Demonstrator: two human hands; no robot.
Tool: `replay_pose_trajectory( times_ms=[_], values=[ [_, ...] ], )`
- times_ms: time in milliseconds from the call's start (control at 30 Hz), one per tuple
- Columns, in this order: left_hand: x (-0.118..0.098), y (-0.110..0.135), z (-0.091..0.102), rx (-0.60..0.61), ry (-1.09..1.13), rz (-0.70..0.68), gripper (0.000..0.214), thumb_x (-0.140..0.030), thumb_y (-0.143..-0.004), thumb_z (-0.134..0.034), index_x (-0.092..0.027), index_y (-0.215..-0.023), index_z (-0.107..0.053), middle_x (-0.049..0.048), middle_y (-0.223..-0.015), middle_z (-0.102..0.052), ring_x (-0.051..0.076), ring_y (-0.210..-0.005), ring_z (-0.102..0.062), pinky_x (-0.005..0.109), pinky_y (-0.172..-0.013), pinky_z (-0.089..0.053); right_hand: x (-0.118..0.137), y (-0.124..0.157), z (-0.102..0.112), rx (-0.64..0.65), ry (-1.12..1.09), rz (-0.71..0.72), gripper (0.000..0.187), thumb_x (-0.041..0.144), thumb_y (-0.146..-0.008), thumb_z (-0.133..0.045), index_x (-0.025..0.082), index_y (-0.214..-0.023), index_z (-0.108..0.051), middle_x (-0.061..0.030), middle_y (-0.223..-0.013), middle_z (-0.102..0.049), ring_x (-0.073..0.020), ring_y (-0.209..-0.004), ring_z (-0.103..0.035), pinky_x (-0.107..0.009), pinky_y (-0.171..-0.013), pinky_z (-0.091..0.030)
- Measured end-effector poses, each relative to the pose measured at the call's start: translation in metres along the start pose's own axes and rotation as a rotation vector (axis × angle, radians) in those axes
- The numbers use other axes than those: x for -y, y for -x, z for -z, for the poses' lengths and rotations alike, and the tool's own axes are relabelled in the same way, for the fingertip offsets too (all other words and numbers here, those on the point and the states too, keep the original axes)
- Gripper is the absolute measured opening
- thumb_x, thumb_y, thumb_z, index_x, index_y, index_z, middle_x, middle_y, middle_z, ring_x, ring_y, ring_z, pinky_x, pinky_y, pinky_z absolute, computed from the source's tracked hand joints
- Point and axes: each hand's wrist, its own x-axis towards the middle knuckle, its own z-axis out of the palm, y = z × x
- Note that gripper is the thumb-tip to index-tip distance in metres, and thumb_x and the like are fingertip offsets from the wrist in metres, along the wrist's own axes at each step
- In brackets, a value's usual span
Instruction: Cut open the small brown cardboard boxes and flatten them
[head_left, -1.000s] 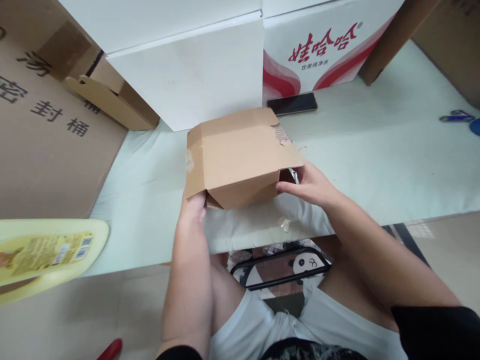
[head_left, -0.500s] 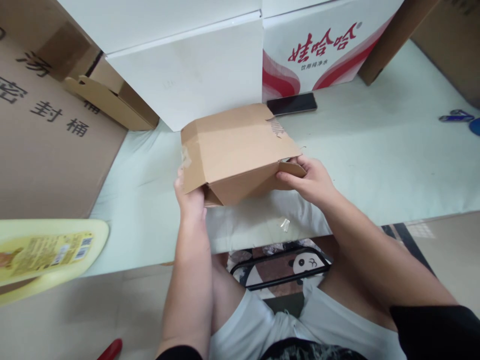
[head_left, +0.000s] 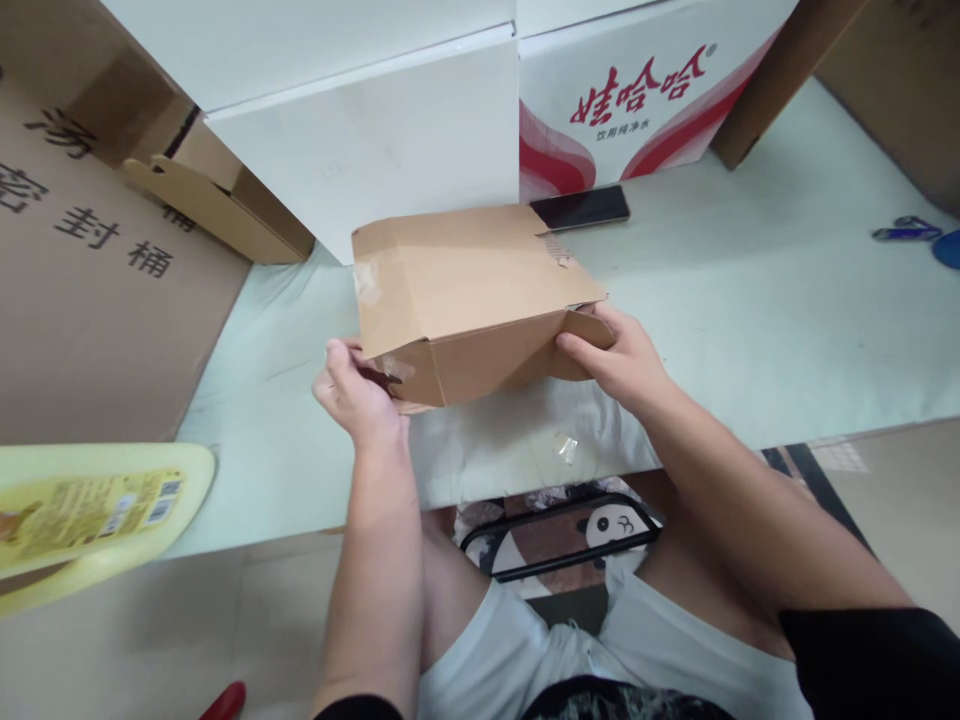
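A brown cardboard box [head_left: 480, 275], partly folded, is held tilted above the pale green cloth between my two hands. My left hand [head_left: 356, 395] is closed on a flap at the box's left end, thumb uppermost; some of its fingers are hidden behind the cardboard. At the right end my right hand [head_left: 619, 350] pinches another flap, with the thumb in front and the fingers behind. Clear tape shows on the box's left side, and its right edge looks torn near some printed lines.
Behind the box stand white cartons [head_left: 375, 150] and a black phone [head_left: 581, 208]. Large brown cartons [head_left: 97, 330] flank the left side. A yellow container [head_left: 112, 510] is at the front left. Blue scissors or pens [head_left: 907, 230] lie at right. A scrap of tape [head_left: 567, 448] rests near the front edge.
My left hand has moved outward to the left and pulled the left flap out, so the box's left end shows more. My right hand keeps its grip nearly in place.
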Motion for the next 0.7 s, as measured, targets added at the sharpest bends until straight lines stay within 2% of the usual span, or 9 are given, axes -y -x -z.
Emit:
replay_pose_trajectory(
  times_ms=[67,133,200,267,333,433,567,700],
  values=[
    [0.001,0.001,0.003,0.044,0.002,-0.046,0.042,-0.053,-0.086,-0.052,-0.022,-0.061,-0.039,-0.0019,-0.06,-0.046,0.012,-0.059,-0.052,0.026,-0.058,-0.042,-0.001,0.0,-0.001,0.012,-0.004,-0.015,0.032,0.048,-0.074,-0.069,0.02,-0.086,-0.06,-0.0049,-0.087,-0.069,-0.0221,-0.083,-0.063,-0.037,-0.074,-0.051],
    [0.003,0.001,0.009,0.167,-0.012,-0.103,0.047,-0.058,-0.089,-0.049,-0.021,-0.06,-0.042,-0.0013,-0.06,-0.047,0.012,-0.06,-0.052,0.026,-0.058,-0.041,-0.002,0.0,-0.001,0.026,-0.012,-0.029,0.033,0.048,-0.074,-0.069,0.02,-0.092,-0.063,-0.0064,-0.094,-0.071,-0.024,-0.089,-0.065,-0.04,-0.078,-0.052],
    [0.005,0.001,0.016,0.308,-0.044,-0.147,0.052,-0.067,-0.083,-0.057,-0.02,-0.061,-0.049,-0.0015,-0.059,-0.047,0.012,-0.059,-0.051,0.027,-0.056,-0.037,-0.003,0.0,-0.001,0.034,-0.018,-0.039,0.036,0.047,-0.074,-0.069,0.02,-0.096,-0.064,-0.0079,-0.1,-0.072,-0.0261,-0.093,-0.066,-0.043,-0.083,-0.053],
    [0.007,0.0,0.02,0.39,-0.105,-0.161,0.055,-0.071,-0.071,-0.071,-0.019,-0.064,-0.056,-0.0023,-0.059,-0.046,0.012,-0.058,-0.047,0.026,-0.054,-0.034,-0.004,0.0,-0.001,0.049,-0.019,-0.035,0.037,0.047,-0.073,-0.07,0.019,-0.098,-0.065,-0.0088,-0.103,-0.072,-0.0279,-0.096,-0.067,-0.046,-0.087,-0.053],
    [0.006,0.0,0.022,0.402,-0.152,-0.146,0.055,-0.07,-0.064,-0.078,-0.018,-0.066,-0.059,-0.0021,-0.06,-0.047,0.011,-0.058,-0.044,0.025,-0.054,-0.034,-0.006,0.0,0.0,0.076,-0.047,-0.034,0.04,0.047,-0.073,-0.073,0.02,-0.102,-0.066,-0.0091,-0.108,-0.073,-0.0288,-0.101,-0.067,-0.047,-0.092,-0.054],
    [0.002,0.001,0.019,0.382,-0.149,-0.057,0.053,-0.068,-0.064,-0.077,-0.019,-0.063,-0.057,-0.0024,-0.057,-0.046,0.009,-0.052,-0.039,0.024,-0.048,-0.031,-0.009,-0.001,0.002,0.104,-0.205,-0.05,0.043,0.051,-0.077,-0.073,0.023,-0.108,-0.065,-0.007,-0.112,-0.072,-0.026,-0.105,-0.067,-0.042,-0.093,-0.054],
    [-0.005,-0.001,0.015,0.364,-0.076,0.107,0.05,-0.059,-0.061,-0.08,-0.02,-0.058,-0.048,-0.0036,-0.055,-0.041,0.008,-0.048,-0.039,0.022,-0.044,-0.03,-0.011,-0.006,0.004,0.028,-0.477,-0.123,0.043,0.053,-0.072,-0.075,0.024,-0.1,-0.062,-0.0026,-0.099,-0.068,-0.0161,-0.081,-0.064,-0.029,-0.071,-0.054],
    [-0.008,-0.007,0.018,0.458,-0.039,0.258,0.051,-0.055,-0.055,-0.084,-0.02,-0.055,-0.047,-0.0025,-0.053,-0.046,0.01,-0.046,-0.044,0.023,-0.044,-0.036,-0.009,-0.008,0.007,0.037,-0.574,-0.289,0.043,0.052,-0.066,-0.08,0.024,-0.094,-0.062,0.0014,-0.079,-0.061,-0.0103,-0.062,-0.054,-0.021,-0.053,-0.045]
  ],
)
